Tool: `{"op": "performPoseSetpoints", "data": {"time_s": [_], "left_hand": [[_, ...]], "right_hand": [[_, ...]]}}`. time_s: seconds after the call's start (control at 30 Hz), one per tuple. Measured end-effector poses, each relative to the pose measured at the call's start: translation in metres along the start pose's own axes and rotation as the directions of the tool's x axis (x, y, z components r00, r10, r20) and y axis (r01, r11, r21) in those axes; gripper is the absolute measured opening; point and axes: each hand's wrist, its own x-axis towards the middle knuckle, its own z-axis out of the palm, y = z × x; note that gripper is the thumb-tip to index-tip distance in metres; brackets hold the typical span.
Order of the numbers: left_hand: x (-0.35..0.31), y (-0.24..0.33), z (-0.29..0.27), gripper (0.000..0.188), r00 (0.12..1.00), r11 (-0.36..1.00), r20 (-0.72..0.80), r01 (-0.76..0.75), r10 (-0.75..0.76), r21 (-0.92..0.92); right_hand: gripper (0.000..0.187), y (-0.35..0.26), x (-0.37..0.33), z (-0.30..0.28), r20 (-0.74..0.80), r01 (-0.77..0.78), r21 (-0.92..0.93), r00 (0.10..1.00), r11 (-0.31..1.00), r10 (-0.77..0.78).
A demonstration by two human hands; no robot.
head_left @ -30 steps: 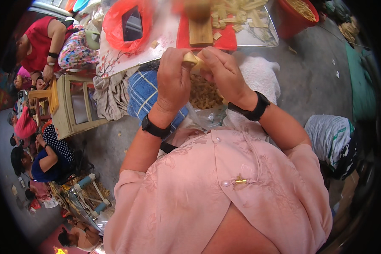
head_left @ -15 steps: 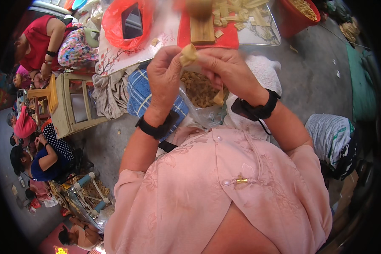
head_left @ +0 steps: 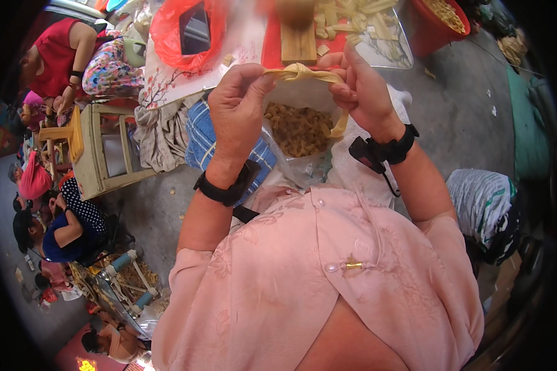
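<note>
A pale yellow, flat flexible strip [head_left: 300, 72] with a loose knot at its middle is stretched between my two hands. My left hand [head_left: 236, 105] pinches its left end between thumb and forefinger. My right hand [head_left: 366, 93] grips the other side, and a tail of the strip hangs below those fingers. Beneath my hands, on my lap, an open clear bag [head_left: 300, 166] holds many small knotted yellowish pieces [head_left: 297, 131]. Past my hands a wooden block [head_left: 297, 44] stands on a red cloth [head_left: 271, 43], and several loose strips [head_left: 353, 18] lie on a tray [head_left: 402, 57].
A dark phone [head_left: 195, 29] lies on a red plastic bag [head_left: 162, 37] on the table. At the far right stands a red bucket [head_left: 419, 28] of yellowish pieces. A wooden stool [head_left: 99, 148] and several seated people are at left. A blue plaid cloth [head_left: 203, 136] covers my lap's left side.
My hands have moved apart, my right hand going right. The bunched knot between them has opened out into a stretched strip, and the bag below shows more.
</note>
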Motion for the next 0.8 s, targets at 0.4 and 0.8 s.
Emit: {"op": "performPoseSetpoints", "data": {"time_s": [0.4,0.8], "left_hand": [[-0.007,-0.006,0.009,0.024,0.894,0.595,0.439,-0.4,0.086,0.697],[0.022,-0.018,0.002,0.026,0.792,0.416,0.495,-0.609,0.357,0.675]], "right_hand": [[0.01,0.03,0.002,0.023,0.137,0.225,-0.262,0.971,0.939,-0.194],[0.009,0.001,-0.005,0.051,0.238,0.38,-0.238,0.915,0.894,-0.326]]}}
